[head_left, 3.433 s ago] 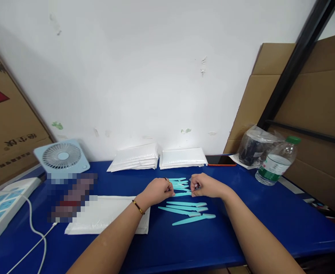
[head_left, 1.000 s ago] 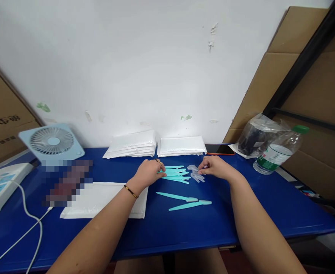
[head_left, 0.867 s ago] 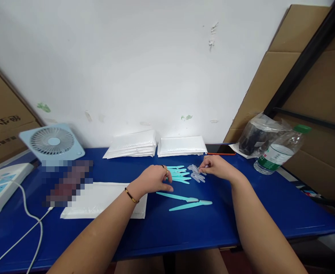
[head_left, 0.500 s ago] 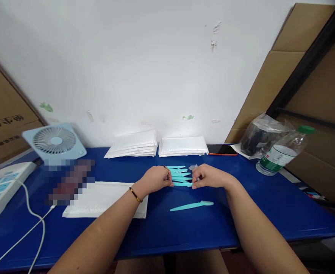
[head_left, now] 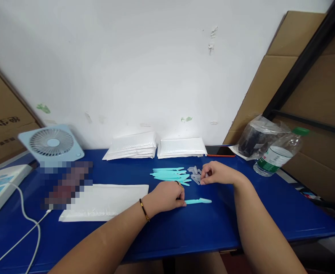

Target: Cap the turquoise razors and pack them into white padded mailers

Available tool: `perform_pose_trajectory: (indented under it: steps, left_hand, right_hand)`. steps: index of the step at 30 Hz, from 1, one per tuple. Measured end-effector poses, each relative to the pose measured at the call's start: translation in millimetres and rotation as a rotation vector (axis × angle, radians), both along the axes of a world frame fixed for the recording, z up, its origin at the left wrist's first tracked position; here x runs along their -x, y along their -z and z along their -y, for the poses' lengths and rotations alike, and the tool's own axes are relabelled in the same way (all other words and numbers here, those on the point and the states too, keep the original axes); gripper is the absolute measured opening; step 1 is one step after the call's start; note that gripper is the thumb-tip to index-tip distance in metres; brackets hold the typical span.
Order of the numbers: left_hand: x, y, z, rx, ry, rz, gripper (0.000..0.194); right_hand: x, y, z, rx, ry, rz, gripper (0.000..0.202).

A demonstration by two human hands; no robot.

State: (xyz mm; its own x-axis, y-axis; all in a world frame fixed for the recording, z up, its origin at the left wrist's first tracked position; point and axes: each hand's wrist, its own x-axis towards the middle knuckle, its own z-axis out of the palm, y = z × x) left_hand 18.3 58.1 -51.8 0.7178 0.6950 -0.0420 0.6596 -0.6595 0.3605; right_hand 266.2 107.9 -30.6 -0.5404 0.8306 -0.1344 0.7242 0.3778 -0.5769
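Now that another one's been added to the teal pile (head_left: 170, 176), just one teal stick (head_left: 198, 201) is left out front, its end pinched by the left hand (head_left: 167, 198); the right hand (head_left: 217, 174) is curled beside the clear caps (head_left: 196, 177), though whether anything's gripped can't be told.

On the table (head_left: 213, 236), a heap of razors (head_left: 169, 174) lay just left of the caps (head_left: 195, 178); a single razor (head_left: 198, 201) was before them, its left end in the left hand (head_left: 165, 196). The right hand (head_left: 218, 173) was at the caps' right. An envelope (head_left: 107, 198) lay farther left. Behind the heap were two envelope stacks (head_left: 181, 148), a phone (head_left: 220, 151) to their right.
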Motion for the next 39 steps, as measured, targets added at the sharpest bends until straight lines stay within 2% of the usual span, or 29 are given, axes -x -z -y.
perform_pose_trajectory:
  steps: [3, 5, 10, 12, 14, 16, 20, 24, 30, 32, 35, 39]
  left_hand:
    - [4.7, 2.0, -9.0, 0.005, -0.1, 0.001, 0.017]
    - [11.9, -0.2, -16.5, 0.025, -0.138, 0.023, 0.017]
    - [26.7, -7.5, -25.3, 0.07, -0.181, 0.003, 0.022]
    - [28.5, -7.6, -25.1, 0.036, -0.176, 0.017, 0.031]
    - [27.9, -4.9, -23.8, -0.056, -0.159, 0.064, 0.05]
    - [25.7, 0.6, -22.1, -0.144, -0.124, 0.091, 0.069]
    - [19.0, 13.0, -17.7, -0.155, -0.049, 0.019, 0.08]
    - [13.5, 14.7, -10.1, -0.144, -0.05, -0.016, 0.08]
    - [10.3, 6.4, -0.4, -0.121, 0.004, -0.007, 0.08]
    - [12.0, 5.3, -3.4, -0.133, -0.016, 0.016, 0.078]
    - [18.2, 6.2, -15.3, -0.183, -0.123, 0.028, 0.071]
    - [29.6, 11.0, -35.9, -0.224, -0.225, -0.006, 0.047]
  right_hand:
    - [5.2, -0.9, 5.5, 0.177, -0.141, 0.032, 0.03]
    - [8.6, 0.9, 6.8, 0.215, -0.178, 0.027, 0.028]
    - [-1.0, 5.1, 2.6, 0.208, -0.101, 0.026, 0.025]
    - [-9.4, 5.1, -0.6, 0.204, -0.046, 0.042, 0.026]
    - [-15.0, 5.1, -4.4, 0.142, 0.019, 0.034, 0.025]
    - [-15.2, 6.3, -8.7, -0.004, 0.116, -0.013, 0.022]
    - [-1.6, 13.0, -16.8, -0.299, 0.258, -0.037, 0.02]
    - [13.9, 23.3, -20.9, -0.395, 0.292, 0.069, 0.017]
    - [19.1, 32.8, -22.9, -0.363, 0.308, 0.132, 0.011]
    - [18.6, 33.2, -23.1, -0.364, 0.313, 0.141, 0.012]
    - [18.1, 33.0, -23.4, -0.385, 0.315, 0.173, 0.017]
    - [18.2, 32.2, -23.6, -0.403, 0.309, 0.171, 0.019]
